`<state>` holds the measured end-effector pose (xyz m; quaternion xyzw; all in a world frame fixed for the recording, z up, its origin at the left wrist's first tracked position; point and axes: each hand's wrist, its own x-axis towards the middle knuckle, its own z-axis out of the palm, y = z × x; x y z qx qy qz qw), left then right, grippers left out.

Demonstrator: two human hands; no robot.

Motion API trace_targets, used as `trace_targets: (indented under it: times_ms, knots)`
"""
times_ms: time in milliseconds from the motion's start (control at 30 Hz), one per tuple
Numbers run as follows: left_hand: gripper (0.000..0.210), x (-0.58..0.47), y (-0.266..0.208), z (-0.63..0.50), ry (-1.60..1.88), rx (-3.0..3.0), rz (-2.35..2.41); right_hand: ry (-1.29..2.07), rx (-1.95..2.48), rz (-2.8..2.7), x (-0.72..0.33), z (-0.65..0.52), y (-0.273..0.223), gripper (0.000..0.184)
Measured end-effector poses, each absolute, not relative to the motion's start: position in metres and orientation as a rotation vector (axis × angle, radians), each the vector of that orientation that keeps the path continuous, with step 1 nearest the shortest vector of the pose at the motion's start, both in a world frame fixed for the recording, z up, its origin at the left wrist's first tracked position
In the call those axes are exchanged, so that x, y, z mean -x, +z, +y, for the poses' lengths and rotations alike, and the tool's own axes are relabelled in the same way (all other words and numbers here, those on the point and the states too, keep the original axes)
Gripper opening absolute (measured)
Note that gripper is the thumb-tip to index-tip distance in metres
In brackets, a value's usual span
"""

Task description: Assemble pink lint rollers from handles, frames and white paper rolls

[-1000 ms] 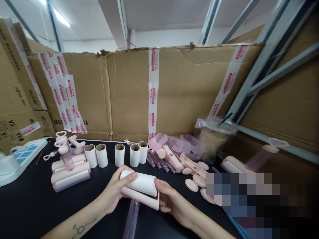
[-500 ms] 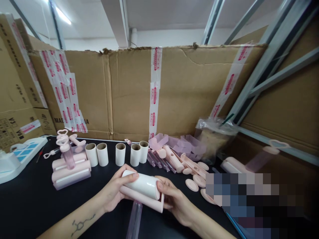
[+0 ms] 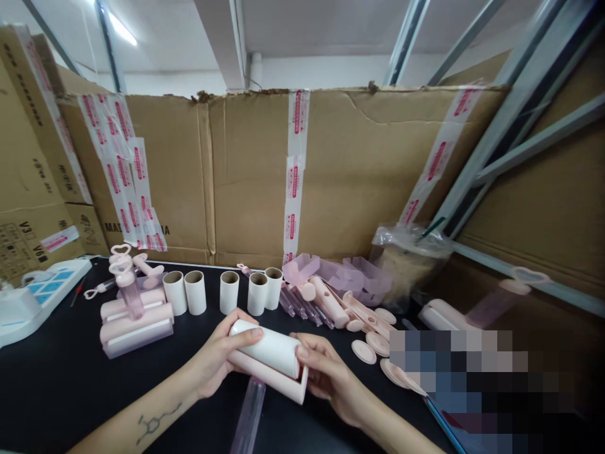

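Between my two hands is a lint roller: a white sticky paper roll [image 3: 267, 349] lies along a pink holder [image 3: 271, 377] with a clear purple handle [image 3: 249, 413] pointing down toward me. My left hand [image 3: 225, 353] wraps the left end, thumb on top of the roll. At the right end, my right hand [image 3: 326, 372] is closed with its thumb on the roll's edge and its fingers beside the holder's arm. I cannot tell whether the roll is fully seated. Several white rolls [image 3: 229, 293] stand upright behind my hands.
Pink and purple lint rollers [image 3: 137, 325] sit at the left, near a white power strip [image 3: 51, 296]. Pink holder parts [image 3: 328, 302], round pink caps [image 3: 363, 352] and purple covers [image 3: 326, 271] pile at the right. A plastic bag [image 3: 409, 258] stands behind them; cardboard [image 3: 246, 183] walls the back.
The roll and holder have shifted very slightly left, and the handle's lower end has swung left. Both hands keep their hold.
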<state>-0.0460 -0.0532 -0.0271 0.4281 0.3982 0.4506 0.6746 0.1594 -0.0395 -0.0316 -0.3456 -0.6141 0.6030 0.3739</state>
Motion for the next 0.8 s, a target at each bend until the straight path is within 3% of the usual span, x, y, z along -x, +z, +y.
trace_targets:
  times_ms: [100,167,367,567,800]
  knots:
    - [0.034,0.047,-0.027,-0.053,1.048,-0.989,0.904,0.914,0.895,-1.93,-0.17,-0.034,-0.028,0.043]
    - [0.034,0.046,-0.027,-0.053,1.058,-0.994,0.898,0.729,0.918,-2.018,-0.175,-0.032,-0.026,0.033]
    - [0.038,0.044,-0.031,-0.053,1.09,-1.016,0.922,1.226,1.005,-1.766,-0.166,-0.038,-0.026,0.042]
    - [0.069,0.048,-0.031,-0.051,1.222,-0.924,0.757,1.3,0.969,-1.435,-0.165,-0.035,-0.018,0.034]
    - [0.04,0.043,-0.05,-0.043,0.92,-1.221,0.858,1.194,0.936,-1.497,-0.168,-0.028,-0.026,0.032]
